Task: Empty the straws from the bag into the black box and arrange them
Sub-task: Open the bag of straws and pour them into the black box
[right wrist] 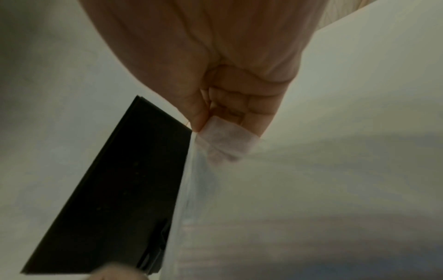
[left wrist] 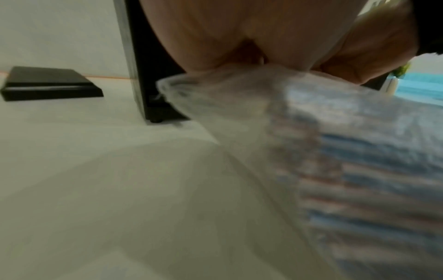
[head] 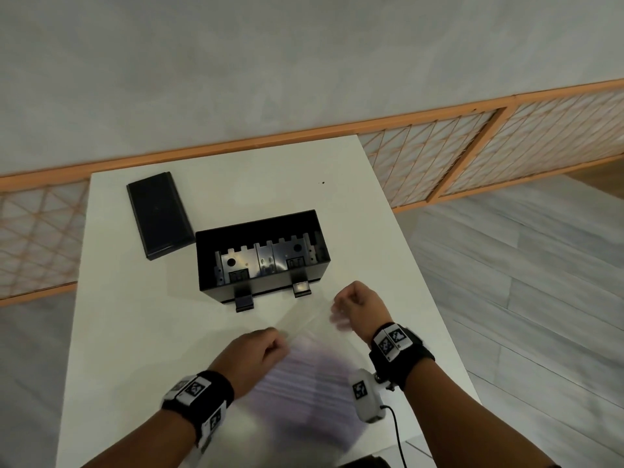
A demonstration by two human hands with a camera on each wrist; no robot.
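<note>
Left hand and right hand each pinch the bag with curled fingers. Straws remain inside. The black box sits open on the counter.

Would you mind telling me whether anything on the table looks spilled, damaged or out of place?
Nothing stands out: the straws are inside the bag, the black box stands open, its lid flat beside it.

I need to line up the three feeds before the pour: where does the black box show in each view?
Head: the black box sits mid-frame on the white table, open, beyond both hands.
Left wrist: its dark corner stands upright at upper centre, behind the bag.
Right wrist: its dark side fills the lower left, beside the bag edge.
Shared landmark: the bag, with the box just behind it.
</note>
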